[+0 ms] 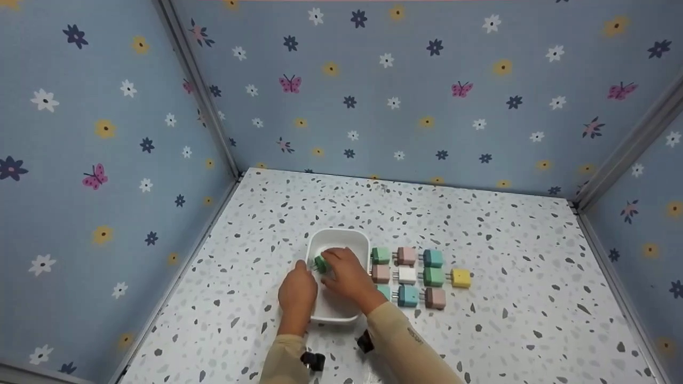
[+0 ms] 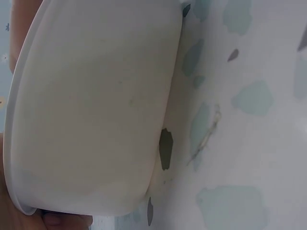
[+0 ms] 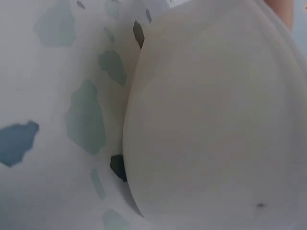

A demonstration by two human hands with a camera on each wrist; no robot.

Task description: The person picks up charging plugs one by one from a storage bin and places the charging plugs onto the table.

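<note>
A white plastic tub (image 1: 338, 321) stands on the speckled table. My left hand (image 1: 298, 292) grips its left rim; in the left wrist view, fingers (image 2: 67, 221) curl around the rim below the tub wall (image 2: 96, 105). Reaching over the tub's right side, my right hand (image 1: 347, 274) pinches a green charger plug (image 1: 320, 264) inside it, prongs pointing down-left. Only the tub's outer wall (image 3: 211, 124) and a bit of skin show in the right wrist view. Part of the tub's inside is hidden by the right hand and forearm.
Right of the tub, charger plugs lie in rows, among them a pink one (image 1: 406, 255), a white one (image 1: 407, 275), a blue one (image 1: 408, 295) and a yellow one (image 1: 460, 278). Flowered blue panels (image 1: 368, 106) enclose the table (image 1: 533, 298) at the back and sides.
</note>
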